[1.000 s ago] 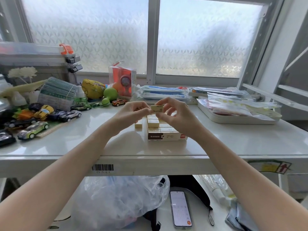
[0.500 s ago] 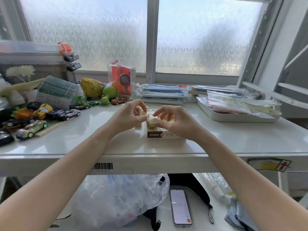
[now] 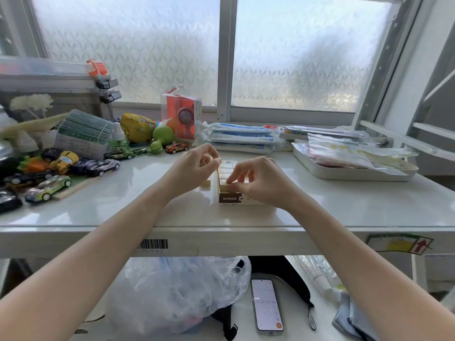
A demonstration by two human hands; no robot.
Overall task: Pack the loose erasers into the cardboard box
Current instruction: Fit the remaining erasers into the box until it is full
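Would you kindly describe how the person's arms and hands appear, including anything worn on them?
Both forearms are bare up to the frame's edge: no sleeves show. The left hand and right hand wear no gloves, and no rings, watch, bracelet or markings are visible on the hands or wrists. The fingers look slender; the nails are too small to make out.

White table (image 3: 147, 207): cardboard box (image 3: 230, 199), loose eraser (image 3: 205, 183), toy cars (image 3: 48, 189), tray (image 3: 344, 172).
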